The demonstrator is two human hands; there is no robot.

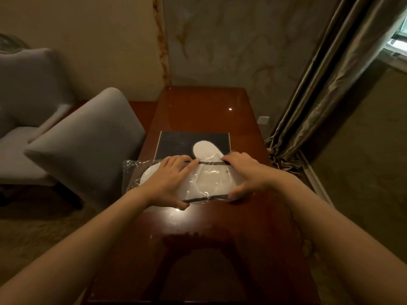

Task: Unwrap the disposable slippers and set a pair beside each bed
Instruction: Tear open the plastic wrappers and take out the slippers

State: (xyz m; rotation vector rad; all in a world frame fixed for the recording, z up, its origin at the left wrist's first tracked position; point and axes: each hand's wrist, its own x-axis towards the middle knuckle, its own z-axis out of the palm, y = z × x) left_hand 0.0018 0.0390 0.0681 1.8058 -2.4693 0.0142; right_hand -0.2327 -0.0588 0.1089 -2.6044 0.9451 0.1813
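Note:
A pair of white disposable slippers in a clear plastic wrapper (209,181) lies across the middle of a glossy dark wooden table (220,238). My left hand (169,179) grips the wrapper's left part, thumb under its near edge. My right hand (246,175) grips the right end, fingers over the top and thumb below. A dark band runs along the packet's far and near edges. The wrapper's loose end (130,172) sticks out past the table's left edge. Another white slipper (206,149) lies just behind, on a dark mat (176,144).
A grey upholstered chair (88,146) stands against the table's left side, with a grey armchair (28,95) further left. Heavy curtains (319,84) hang at the right by a window. A wall socket (263,119) sits low beyond the table's right edge.

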